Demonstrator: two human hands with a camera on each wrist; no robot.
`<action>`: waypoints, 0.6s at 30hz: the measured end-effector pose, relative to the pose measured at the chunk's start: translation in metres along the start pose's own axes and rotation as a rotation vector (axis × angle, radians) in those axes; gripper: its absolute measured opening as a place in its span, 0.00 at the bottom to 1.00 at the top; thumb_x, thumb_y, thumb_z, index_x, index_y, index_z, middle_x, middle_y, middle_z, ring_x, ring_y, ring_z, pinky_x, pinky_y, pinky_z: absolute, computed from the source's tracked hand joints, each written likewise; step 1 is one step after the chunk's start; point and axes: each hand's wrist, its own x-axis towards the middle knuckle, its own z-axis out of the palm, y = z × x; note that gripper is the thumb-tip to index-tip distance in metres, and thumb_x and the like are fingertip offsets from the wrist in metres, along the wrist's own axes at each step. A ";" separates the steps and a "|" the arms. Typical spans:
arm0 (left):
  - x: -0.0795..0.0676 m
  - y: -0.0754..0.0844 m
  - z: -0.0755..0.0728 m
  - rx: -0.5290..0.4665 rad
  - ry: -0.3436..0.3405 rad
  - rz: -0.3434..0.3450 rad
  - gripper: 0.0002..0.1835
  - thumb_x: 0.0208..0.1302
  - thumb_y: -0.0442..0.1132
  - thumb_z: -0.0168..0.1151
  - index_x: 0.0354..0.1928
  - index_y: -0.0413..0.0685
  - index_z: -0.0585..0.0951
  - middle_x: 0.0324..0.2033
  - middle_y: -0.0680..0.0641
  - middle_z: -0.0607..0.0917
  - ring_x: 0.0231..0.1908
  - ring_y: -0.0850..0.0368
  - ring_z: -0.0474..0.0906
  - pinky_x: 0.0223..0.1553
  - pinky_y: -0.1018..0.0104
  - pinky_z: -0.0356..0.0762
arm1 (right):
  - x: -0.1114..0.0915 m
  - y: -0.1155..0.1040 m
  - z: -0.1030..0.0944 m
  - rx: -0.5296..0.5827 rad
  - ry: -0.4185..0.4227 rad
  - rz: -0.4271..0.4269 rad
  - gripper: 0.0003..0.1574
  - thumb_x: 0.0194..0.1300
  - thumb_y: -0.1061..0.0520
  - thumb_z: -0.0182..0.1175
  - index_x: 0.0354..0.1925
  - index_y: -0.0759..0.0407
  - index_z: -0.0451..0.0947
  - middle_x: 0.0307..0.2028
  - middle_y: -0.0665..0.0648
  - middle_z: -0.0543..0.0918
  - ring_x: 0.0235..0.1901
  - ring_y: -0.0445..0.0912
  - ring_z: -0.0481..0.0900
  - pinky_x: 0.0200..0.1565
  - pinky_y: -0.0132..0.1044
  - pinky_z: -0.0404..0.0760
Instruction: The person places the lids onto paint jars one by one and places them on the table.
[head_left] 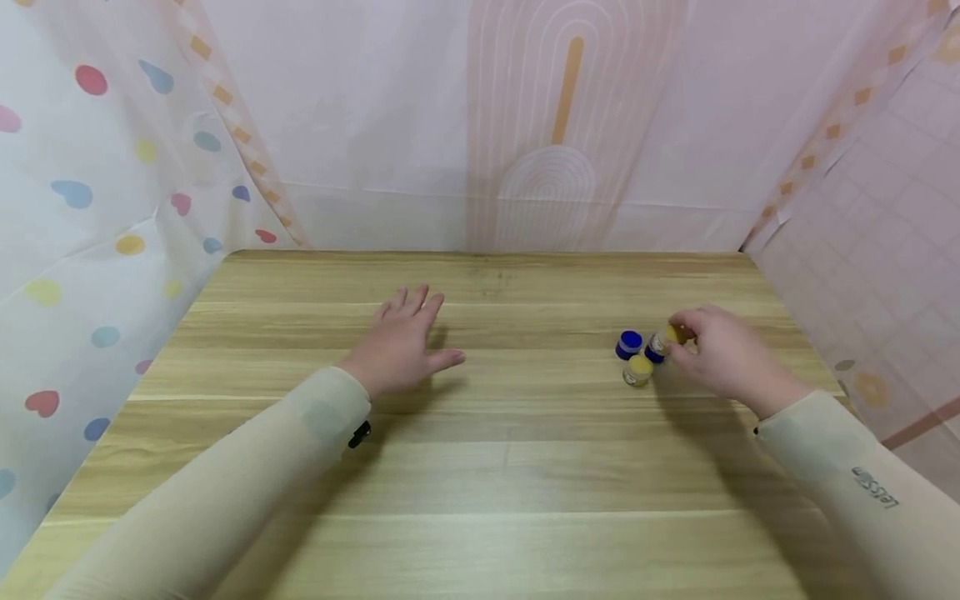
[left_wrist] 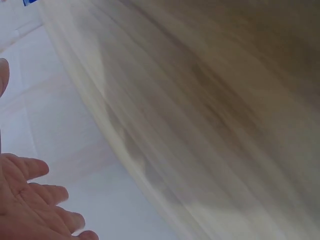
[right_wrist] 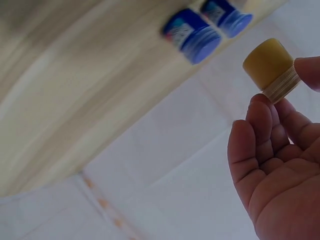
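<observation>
My right hand (head_left: 723, 350) pinches a small yellow jar (right_wrist: 270, 62) between thumb and fingertips. In the head view that jar overlaps a blue jar (head_left: 655, 351) on the table. A second blue jar (head_left: 628, 344) stands just left of it, and another yellow-topped jar (head_left: 637, 370) sits in front of the pair. The right wrist view shows both blue jars, the larger-looking one (right_wrist: 192, 36) with a printed label. My left hand (head_left: 401, 342) is over the left middle of the table, fingers spread and holding nothing; its fingers (left_wrist: 47, 192) are partly cut off in the left wrist view.
The wood-grain table (head_left: 480, 467) meets a patterned curtain (head_left: 375, 125) along its back edge. A dotted curtain (head_left: 82, 250) hangs along the left side and a grid-patterned one (head_left: 885, 250) along the right. A small black object (head_left: 360, 434) shows at the left cuff.
</observation>
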 end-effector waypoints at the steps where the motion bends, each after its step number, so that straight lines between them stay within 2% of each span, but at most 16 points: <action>1: 0.000 -0.001 0.000 0.003 -0.004 -0.006 0.56 0.69 0.72 0.60 0.85 0.46 0.50 0.84 0.36 0.45 0.83 0.31 0.35 0.81 0.34 0.38 | -0.002 0.004 0.000 -0.001 -0.008 0.009 0.26 0.70 0.56 0.65 0.57 0.75 0.79 0.48 0.72 0.83 0.47 0.63 0.83 0.50 0.61 0.81; 7: -0.004 -0.008 -0.001 0.008 -0.024 -0.038 0.58 0.69 0.73 0.57 0.85 0.46 0.46 0.84 0.35 0.42 0.83 0.30 0.31 0.80 0.32 0.36 | -0.009 0.017 0.007 -0.006 -0.050 0.028 0.20 0.66 0.56 0.67 0.50 0.69 0.83 0.38 0.63 0.87 0.38 0.55 0.82 0.43 0.56 0.82; 12: -0.006 -0.011 -0.001 0.003 -0.048 -0.053 0.58 0.69 0.74 0.57 0.85 0.46 0.45 0.84 0.35 0.40 0.82 0.29 0.30 0.80 0.32 0.33 | -0.008 0.019 0.015 -0.015 -0.077 0.020 0.23 0.65 0.56 0.67 0.53 0.70 0.83 0.39 0.61 0.87 0.39 0.54 0.83 0.44 0.55 0.83; 18: -0.005 -0.014 0.001 0.010 -0.064 -0.057 0.58 0.69 0.75 0.56 0.85 0.47 0.45 0.84 0.35 0.40 0.82 0.29 0.30 0.80 0.32 0.32 | -0.007 0.017 0.025 -0.021 -0.076 -0.023 0.17 0.63 0.60 0.67 0.49 0.69 0.83 0.36 0.58 0.87 0.36 0.51 0.82 0.43 0.54 0.83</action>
